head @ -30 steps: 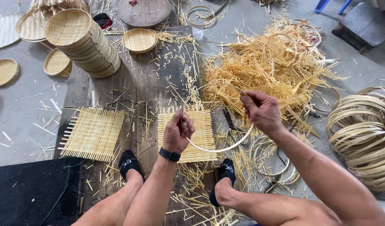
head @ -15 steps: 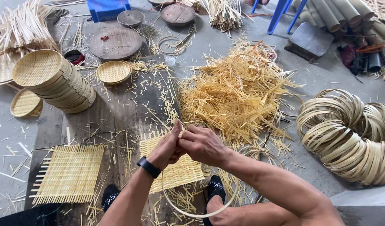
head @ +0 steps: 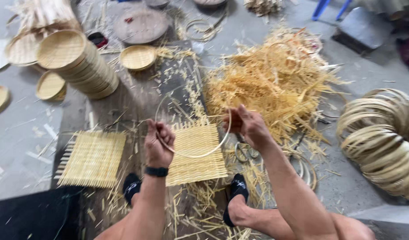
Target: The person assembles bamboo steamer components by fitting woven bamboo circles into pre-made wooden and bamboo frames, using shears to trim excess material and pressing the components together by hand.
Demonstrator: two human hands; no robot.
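From the head camera, the person is sitting low over the floor and holding a thin bamboo hoop (head: 193,153) up between both hands. The left hand (head: 158,143) is curling closed around the hoop's left side, fingers folded tight on the strip. The right hand (head: 249,126) is pinching the hoop's right side between thumb and fingers, though blur is making the exact grip hard to read.

The hoop is hanging just above a square woven mat (head: 196,153), which is lying on a dark board (head: 142,100) between the person's feet, both in black slippers. A second woven mat (head: 93,158) is lying to the left of it, apart from the first.

Farther off on the left, a stack of round woven trays (head: 77,62) is leaning, with a single small tray (head: 137,57) lying just to its right. A big loose heap of bamboo slivers (head: 275,82) is spreading on the far right, past the right hand. At the right edge, a thick bundle of coiled hoops (head: 382,138) is resting on the grey floor (head: 22,133). Offcuts are littering the board all around.
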